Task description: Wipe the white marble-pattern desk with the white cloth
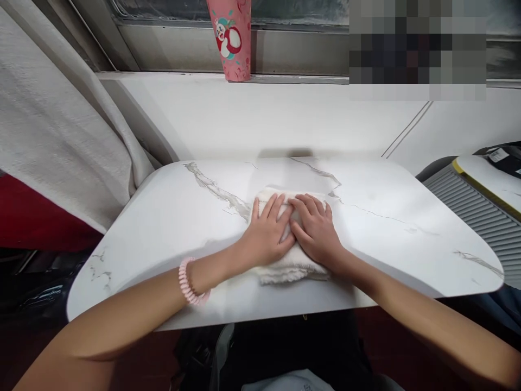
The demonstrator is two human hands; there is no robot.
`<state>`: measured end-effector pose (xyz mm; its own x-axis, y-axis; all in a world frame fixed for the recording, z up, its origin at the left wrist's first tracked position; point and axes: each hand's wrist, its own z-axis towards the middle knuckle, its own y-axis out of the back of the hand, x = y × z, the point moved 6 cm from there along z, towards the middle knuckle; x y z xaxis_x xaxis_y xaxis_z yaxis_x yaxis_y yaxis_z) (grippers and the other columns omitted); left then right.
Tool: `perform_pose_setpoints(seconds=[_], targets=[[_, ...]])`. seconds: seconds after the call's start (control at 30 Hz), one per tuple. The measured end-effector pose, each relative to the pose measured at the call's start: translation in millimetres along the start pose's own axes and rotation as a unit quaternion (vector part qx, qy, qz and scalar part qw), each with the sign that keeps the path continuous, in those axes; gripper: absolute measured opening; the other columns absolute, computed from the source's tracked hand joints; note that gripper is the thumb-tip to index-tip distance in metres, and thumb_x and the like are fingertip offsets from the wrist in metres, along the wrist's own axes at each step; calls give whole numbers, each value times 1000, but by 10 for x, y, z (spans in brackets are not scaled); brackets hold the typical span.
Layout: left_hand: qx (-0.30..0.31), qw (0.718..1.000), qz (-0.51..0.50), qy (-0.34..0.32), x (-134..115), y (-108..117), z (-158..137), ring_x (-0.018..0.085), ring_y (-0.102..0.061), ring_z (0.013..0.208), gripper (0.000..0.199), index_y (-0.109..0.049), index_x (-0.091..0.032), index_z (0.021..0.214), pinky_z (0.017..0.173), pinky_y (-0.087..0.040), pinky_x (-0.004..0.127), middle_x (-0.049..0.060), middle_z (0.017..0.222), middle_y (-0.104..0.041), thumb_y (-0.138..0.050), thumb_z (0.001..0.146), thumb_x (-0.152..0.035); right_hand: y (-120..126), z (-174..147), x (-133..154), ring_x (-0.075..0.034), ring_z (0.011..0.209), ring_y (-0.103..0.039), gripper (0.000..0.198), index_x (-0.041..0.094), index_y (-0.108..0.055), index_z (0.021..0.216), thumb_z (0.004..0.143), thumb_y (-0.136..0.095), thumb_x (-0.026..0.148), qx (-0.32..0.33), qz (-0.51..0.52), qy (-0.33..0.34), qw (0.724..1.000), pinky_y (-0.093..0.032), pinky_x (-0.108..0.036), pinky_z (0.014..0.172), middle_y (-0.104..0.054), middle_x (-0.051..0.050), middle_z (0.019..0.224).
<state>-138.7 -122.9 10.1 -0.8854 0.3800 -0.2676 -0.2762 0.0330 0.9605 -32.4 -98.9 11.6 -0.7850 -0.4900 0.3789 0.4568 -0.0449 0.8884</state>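
A white folded cloth [291, 269] lies on the marble-patterned white table [163, 217], near its middle. My left hand [268, 231] rests flat on the cloth with fingers spread. Beside it my right hand [315, 231] also presses flat on the cloth, its fingers stretched forward and slightly apart. The two hands meet near the thumbs. A pink coiled band [188, 281] circles my left wrist. Part of the cloth is hidden under both palms.
A pink patterned cup [232, 41] stands on the window ledge [171, 76] behind the table. A pale curtain [61, 108] hangs at the left. On the right is a grey ribbed object [476, 212] with a yellow edge. Part of the upper right is pixelated.
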Motion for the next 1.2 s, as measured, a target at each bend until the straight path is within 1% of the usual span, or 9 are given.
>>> perform_pose_setpoints(seconds=[0.17, 0.37, 0.5, 0.67, 0.8, 0.87, 0.97, 1.07, 1.2], targets=[[-10, 1000, -3, -8, 399, 104, 317, 26, -10, 148, 58, -30, -19, 149, 118, -4, 55, 12, 159, -23, -32, 96, -43, -141, 473, -21, -31, 133, -35, 44, 22, -50, 129, 88, -33, 29, -22, 9, -9, 1000, -18, -64, 110, -50, -12, 138], [-15, 1000, 1, -13, 855, 188, 695, 24, -13, 148, 56, -34, -20, 147, 119, -6, 52, 10, 159, -24, -35, 95, -43, -288, 997, -39, -29, 132, -36, 44, 21, -50, 128, 87, -34, 27, -40, 23, -37, 998, -16, -64, 111, -50, -12, 137], [-24, 1000, 8, -14, 1160, 254, 907, 22, -16, 147, 54, -34, -23, 146, 118, -7, 51, 9, 158, -26, -34, 95, -43, -384, 1334, -32, -30, 131, -36, 42, 21, -52, 125, 87, -35, 27, -51, 41, -34, 997, -15, -65, 111, -51, -13, 136], [-39, 999, 22, -3, 1546, 328, 1070, 21, -18, 146, 53, -36, -24, 145, 118, -9, 50, 8, 158, -27, -33, 96, -44, -514, 1719, 22, -30, 130, -37, 41, 22, -54, 123, 86, -36, 26, -55, 63, -23, 996, -14, -64, 112, -52, -12, 134], [-42, 999, 21, 10, 1797, 375, 1112, 19, -19, 146, 53, -36, -27, 145, 118, -11, 46, 6, 158, -28, -31, 96, -45, -600, 1914, 145, -30, 128, -39, 40, 22, -55, 121, 87, -36, 24, -56, 65, -22, 996, -16, -64, 111, -54, -13, 132], [-38, 999, 15, 11, 1870, 389, 1108, 19, -19, 146, 52, -36, -27, 145, 119, -12, 44, 5, 158, -28, -31, 96, -44, -633, 1953, 198, -30, 128, -39, 39, 20, -55, 121, 87, -35, 23, -60, 52, -30, 996, -15, -64, 111, -54, -14, 131], [-47, 999, 12, 7, 1892, 414, 1075, 18, -20, 146, 52, -39, -24, 144, 119, -12, 42, 7, 157, -29, -33, 96, -43, -659, 1937, 250, -29, 129, -39, 40, 19, -54, 123, 89, -34, 23, -64, 38, -33, 997, -13, -64, 112, -54, -14, 132], [-56, 998, 16, 10, 1832, 435, 1006, 19, -23, 145, 51, -41, -23, 142, 118, -14, 43, 8, 156, -31, -35, 95, -41, -659, 1846, 281, -28, 133, -35, 42, 19, -52, 126, 90, -33, 23, -56, 45, -28, 997, -13, -62, 114, -50, -13, 137], [-48, 999, 10, 18, 1675, 443, 848, 19, -23, 145, 49, -42, -25, 140, 118, -13, 47, 7, 156, -32, -37, 94, -40, -620, 1654, 330, -27, 136, -32, 45, 18, -49, 132, 90, -32, 24, -43, 49, -24, 998, -11, -62, 115, -47, -12, 142]])
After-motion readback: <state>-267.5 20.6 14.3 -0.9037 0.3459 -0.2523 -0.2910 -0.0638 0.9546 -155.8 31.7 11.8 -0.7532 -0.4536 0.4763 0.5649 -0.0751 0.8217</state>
